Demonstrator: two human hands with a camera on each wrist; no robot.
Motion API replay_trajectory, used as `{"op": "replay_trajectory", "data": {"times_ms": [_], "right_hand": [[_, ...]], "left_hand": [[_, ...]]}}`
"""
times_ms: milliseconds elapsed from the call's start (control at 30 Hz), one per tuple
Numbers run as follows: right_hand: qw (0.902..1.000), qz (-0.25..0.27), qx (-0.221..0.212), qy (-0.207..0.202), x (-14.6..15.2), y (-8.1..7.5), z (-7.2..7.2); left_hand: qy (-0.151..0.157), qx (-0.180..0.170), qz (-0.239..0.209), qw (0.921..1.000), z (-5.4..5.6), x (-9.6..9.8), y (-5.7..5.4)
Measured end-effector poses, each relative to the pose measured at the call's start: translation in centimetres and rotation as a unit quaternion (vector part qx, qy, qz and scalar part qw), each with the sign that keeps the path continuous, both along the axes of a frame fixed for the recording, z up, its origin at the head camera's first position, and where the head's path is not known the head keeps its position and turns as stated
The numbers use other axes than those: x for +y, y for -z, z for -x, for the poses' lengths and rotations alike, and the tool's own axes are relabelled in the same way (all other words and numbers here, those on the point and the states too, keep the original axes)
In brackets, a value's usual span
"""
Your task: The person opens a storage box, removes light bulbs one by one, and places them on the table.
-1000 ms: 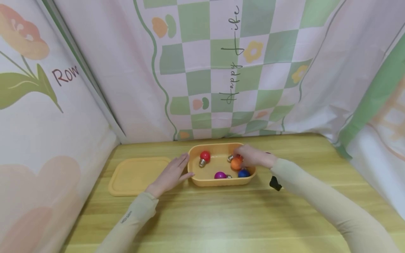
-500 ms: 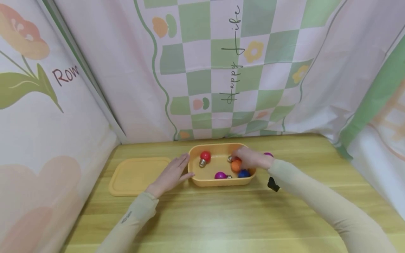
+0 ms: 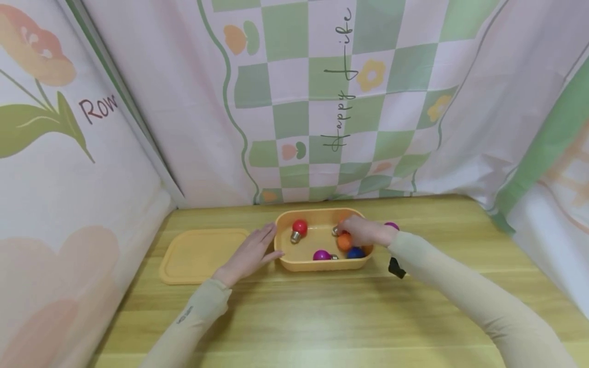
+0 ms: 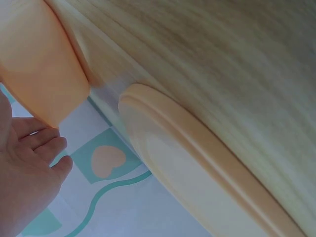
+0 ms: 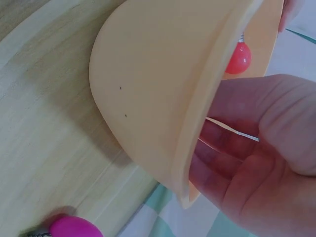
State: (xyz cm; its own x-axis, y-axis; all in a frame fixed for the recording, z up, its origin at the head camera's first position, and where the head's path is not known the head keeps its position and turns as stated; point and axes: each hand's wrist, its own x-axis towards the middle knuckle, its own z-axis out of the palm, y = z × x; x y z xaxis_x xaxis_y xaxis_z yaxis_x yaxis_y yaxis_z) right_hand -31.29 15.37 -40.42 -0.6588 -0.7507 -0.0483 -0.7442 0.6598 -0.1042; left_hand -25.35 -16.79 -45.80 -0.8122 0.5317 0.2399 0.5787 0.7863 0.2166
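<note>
Several bulbs (image 3: 299,228) lie in a box (image 3: 301,266); left hand (image 3: 248,254), fingers straight, touches its end; right hand (image 3: 364,229) reaches in, whether its grip is clamped I cannot tell.

A person reaches forward with both arms in pale sleeves, the right arm (image 3: 469,291) bent. The left hand (image 3: 246,255) extends nearly straight fingers, thumb spread apart; the right hand (image 3: 361,230) angles downward, its fingertips hidden from view.
</note>
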Motion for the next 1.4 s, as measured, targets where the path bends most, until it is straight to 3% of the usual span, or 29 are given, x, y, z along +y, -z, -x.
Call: {"op": "replay_trajectory", "data": {"times_ms": [433, 567, 733, 1100, 1400], "right_hand": [[0.9986, 0.049, 0.014, -0.017, 0.6, 0.4, 0.0], [0.9973, 0.071, -0.015, 0.013, 0.8, 0.2, 0.1], [0.9946, 0.085, -0.043, 0.041, 1.0, -0.7, 0.2], [0.9904, 0.131, 0.035, 0.023, 2.6, -3.5, 0.3], [0.9852, 0.155, 0.017, 0.071, 5.5, -5.3, 0.5]], "left_hand": [[0.005, 0.013, 0.003, 0.9999, 0.1, 0.2, 0.1], [0.003, 0.002, 0.0, 1.0, 0.0, 0.2, -0.1], [0.002, 0.003, -0.002, 1.0, 0.0, 0.2, -0.1], [0.0, 0.003, -0.002, 1.0, 0.0, 0.1, 0.0], [0.0, 0.008, 0.001, 1.0, -0.1, 0.1, -0.1]]}}
